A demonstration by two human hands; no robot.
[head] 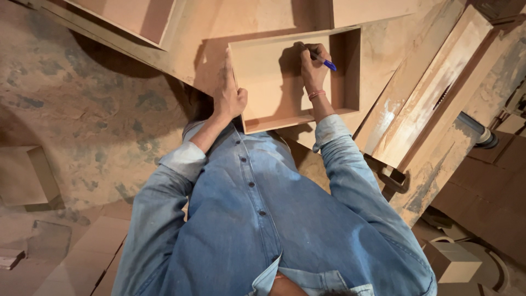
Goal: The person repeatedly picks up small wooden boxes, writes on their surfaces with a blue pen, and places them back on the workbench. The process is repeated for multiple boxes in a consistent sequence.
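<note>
Leaning over a shallow, open-topped rectangular box of pale fibreboard (268, 82), a person in a faded blue denim shirt (257, 214) presses the tip of a blue pen (324, 62) toward the box's flat inner floor. The right hand (313, 68), a pink band at its wrist, has its fingers curled tight around the pen, and sits inside the box near its far right wall. The left hand (229, 90) rests on the box's left wall, fingers close together and stretched flat along the top edge, thumb angled out to the side. The box lies on a broad sheet of the same tan board (263, 27), just in front of the person's chest. To the right, long narrow dust-coated boards (433, 93) lean at an angle, touching one another. A small box-like offcut (24, 175) sits well apart on the mottled, dusty floor (93, 109) at left; whether the pen tip actually touches the wood cannot be told from this height.
</note>
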